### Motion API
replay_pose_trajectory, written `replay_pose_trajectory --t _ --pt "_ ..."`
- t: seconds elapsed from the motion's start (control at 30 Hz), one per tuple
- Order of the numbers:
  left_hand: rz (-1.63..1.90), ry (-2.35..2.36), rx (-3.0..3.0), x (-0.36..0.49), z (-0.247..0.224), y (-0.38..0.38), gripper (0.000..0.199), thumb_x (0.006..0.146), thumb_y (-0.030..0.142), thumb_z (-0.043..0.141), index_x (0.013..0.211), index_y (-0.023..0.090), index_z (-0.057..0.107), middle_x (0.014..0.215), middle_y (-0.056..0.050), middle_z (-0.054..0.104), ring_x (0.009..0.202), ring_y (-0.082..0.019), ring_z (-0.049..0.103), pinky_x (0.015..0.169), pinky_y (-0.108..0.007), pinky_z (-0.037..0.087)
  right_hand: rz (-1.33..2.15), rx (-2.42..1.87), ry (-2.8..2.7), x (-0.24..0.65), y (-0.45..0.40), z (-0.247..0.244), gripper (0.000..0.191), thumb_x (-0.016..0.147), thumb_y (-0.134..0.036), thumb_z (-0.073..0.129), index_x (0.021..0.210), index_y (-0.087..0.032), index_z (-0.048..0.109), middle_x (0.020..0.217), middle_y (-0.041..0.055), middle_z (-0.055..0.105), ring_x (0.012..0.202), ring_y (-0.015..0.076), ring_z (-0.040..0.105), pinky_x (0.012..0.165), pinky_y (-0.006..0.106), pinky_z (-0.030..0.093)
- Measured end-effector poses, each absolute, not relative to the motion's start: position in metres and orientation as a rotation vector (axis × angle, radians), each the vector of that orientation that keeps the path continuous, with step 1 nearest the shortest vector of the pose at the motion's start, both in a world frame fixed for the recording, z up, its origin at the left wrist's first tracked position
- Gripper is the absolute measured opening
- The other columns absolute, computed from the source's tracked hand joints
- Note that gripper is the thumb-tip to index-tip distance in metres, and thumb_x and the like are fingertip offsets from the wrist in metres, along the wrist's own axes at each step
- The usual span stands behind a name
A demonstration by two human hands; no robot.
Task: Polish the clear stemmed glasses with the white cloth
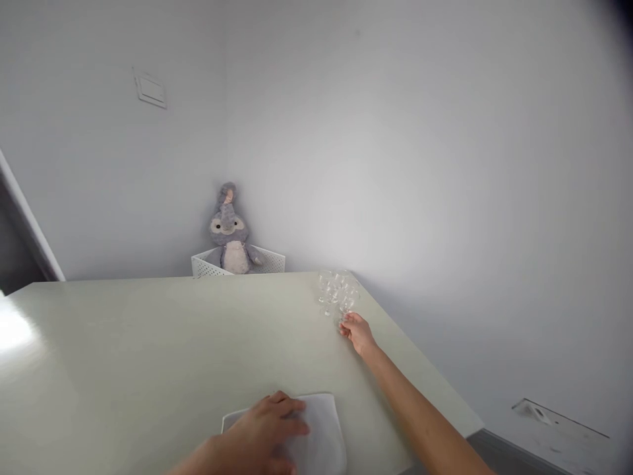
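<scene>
White cloth lay nearest, under the left hand, whose fingers were loosely spread. Beyond the cloth and rightward of it, the right hand seemed to pinch a clear glass at its fingertips; the glass's long axis was too faint to tell. Farther past the cloth stood the clustered glasses, nearer the right hand than the left.

Soft, fairly even light is being cast over the pale wall — a brighter patch is showing at its middle. White glare is being thrown on the table at far left; the upper right corner is being darkened, fine detail slightly blurred.
</scene>
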State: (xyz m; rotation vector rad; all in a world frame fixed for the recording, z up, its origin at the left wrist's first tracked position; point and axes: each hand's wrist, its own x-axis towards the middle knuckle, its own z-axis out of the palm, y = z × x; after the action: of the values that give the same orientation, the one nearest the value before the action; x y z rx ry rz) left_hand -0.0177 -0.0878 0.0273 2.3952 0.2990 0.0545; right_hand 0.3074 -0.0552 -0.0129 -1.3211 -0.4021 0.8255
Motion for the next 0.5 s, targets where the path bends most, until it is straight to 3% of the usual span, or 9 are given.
replay_pose_trajectory --t 0.2,0.5 --pt "0.276 0.598 1.944 -0.018 0.01 -0.076 0.034 0.079 0.038 0.047 0.108 0.025 0.059 0.109 -0.004 0.06 0.096 -0.019 0.053 0.084 -0.03 0.041 0.855 -1.332 -0.491 0.281 -0.057 -0.017 0.016 0.053 -0.019 0.063 0.062 -0.016 0.051 0.07 0.0007 0.058 0.053 0.0096 0.054 0.049 0.022 0.045" --pt "0.336 0.667 1.772 -0.017 0.004 -0.069 0.024 0.078 0.03 0.045 0.092 0.02 0.062 0.086 -0.002 0.061 0.082 -0.016 0.052 0.075 -0.027 0.039 0.966 -1.35 -0.55 0.247 -0.048 -0.021 0.027 0.053 -0.012 0.054 0.079 -0.014 0.058 0.091 0.0079 0.062 0.052 0.013 0.059 0.046 0.026 0.048"
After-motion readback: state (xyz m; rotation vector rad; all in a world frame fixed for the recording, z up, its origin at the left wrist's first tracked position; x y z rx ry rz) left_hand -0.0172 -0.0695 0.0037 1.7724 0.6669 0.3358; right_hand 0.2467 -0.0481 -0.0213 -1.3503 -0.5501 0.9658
